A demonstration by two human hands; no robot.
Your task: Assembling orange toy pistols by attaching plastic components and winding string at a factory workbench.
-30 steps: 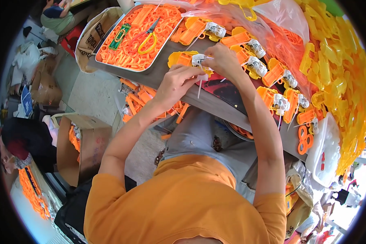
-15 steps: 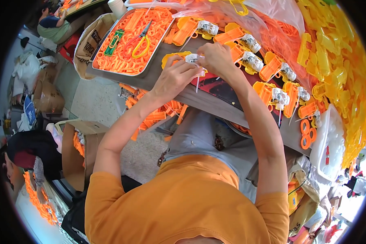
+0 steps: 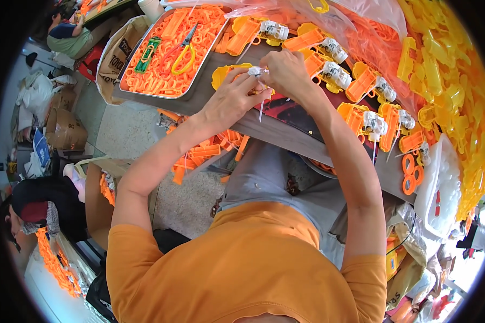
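Observation:
Both of my hands meet over the near edge of the table. My left hand (image 3: 233, 101) is closed, its thumb and fingers around a small white plastic unit (image 3: 255, 71). My right hand (image 3: 287, 74) pinches at the right end of that unit, and its fingertips are partly hidden. A yellow plastic shell (image 3: 221, 75) lies behind the left fingers, mostly covered by them. Below the hands hangs a thin white strip (image 3: 261, 110). Several yellow shells with orange parts and white units, such as a shell assembly (image 3: 337, 75), lie beyond and right of my right hand.
A metal tray (image 3: 184, 92) of orange rings stands left, with yellow-handled scissors (image 3: 184, 56) and a green piece (image 3: 147, 55) on top. Yellow parts (image 3: 442, 81) are heaped at right, near a white bin (image 3: 434, 215). Joined orange rings (image 3: 409, 175) lie at the table's right edge.
My fingers have shifted slightly around the white unit, and less of it shows now. Both hands stay at nearly the same place. The whole view has shifted a little.

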